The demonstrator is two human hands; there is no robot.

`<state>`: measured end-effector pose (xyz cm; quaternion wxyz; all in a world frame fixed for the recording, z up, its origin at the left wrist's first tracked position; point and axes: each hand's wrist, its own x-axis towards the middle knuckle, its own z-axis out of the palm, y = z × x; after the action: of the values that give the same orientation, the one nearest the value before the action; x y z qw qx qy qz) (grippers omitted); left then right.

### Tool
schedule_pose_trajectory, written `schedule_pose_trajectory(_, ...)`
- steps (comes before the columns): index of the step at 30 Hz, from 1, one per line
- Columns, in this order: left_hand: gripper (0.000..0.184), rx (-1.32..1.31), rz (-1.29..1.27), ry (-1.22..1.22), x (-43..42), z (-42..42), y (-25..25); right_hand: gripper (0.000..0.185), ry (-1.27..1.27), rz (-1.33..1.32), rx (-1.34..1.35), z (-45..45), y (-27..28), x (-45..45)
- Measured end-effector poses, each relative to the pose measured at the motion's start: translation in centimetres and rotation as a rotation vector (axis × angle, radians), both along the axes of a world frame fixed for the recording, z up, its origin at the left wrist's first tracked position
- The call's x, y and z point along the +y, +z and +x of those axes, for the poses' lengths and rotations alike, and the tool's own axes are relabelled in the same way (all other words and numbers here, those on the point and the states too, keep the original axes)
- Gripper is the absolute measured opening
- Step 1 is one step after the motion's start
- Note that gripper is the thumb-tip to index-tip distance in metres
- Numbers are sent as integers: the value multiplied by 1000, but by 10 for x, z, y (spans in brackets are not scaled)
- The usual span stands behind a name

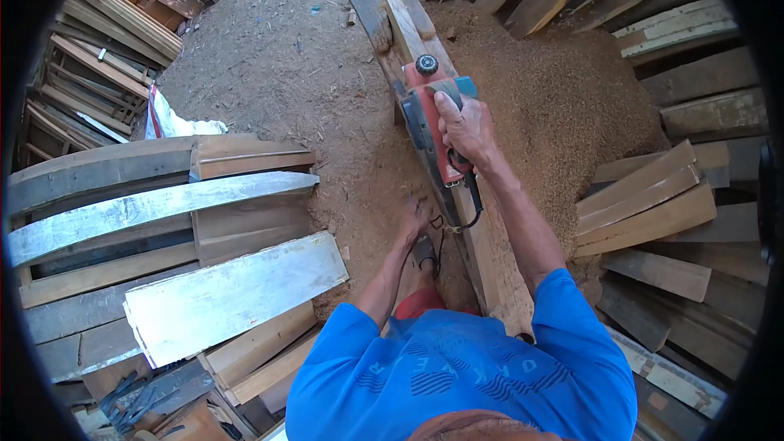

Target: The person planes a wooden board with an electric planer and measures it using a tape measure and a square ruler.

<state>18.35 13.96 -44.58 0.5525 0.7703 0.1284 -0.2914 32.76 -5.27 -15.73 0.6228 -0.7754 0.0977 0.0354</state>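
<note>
A red and teal electric planer with a black front knob rests on a long wooden piece, which lies on a thick timber bench. My right hand is closed round the planer's top handle. From the planer's rear a black cord curves down beside the wood. My left hand hangs low to the left of the bench, near the cord and above my foot; its fingers are too blurred and small to read clearly.
Wood shavings are heaped right of the bench. Stacked boards line the right side. At the left lie more planks, a pale wide board and a curved whitish board. A white sack sits on the ground behind them.
</note>
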Motion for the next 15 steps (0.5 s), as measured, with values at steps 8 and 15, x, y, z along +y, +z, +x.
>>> schedule_pose_trajectory(8, 64, -288, 331, 150, -55, 144, 28, 51, -14, 40, 3, 75, -1, 6)
schedule_pose_trajectory(15, 55, -390, 569, 289, -86, 159, 35, 49, -38, -39, 37, 150, 3, 12)
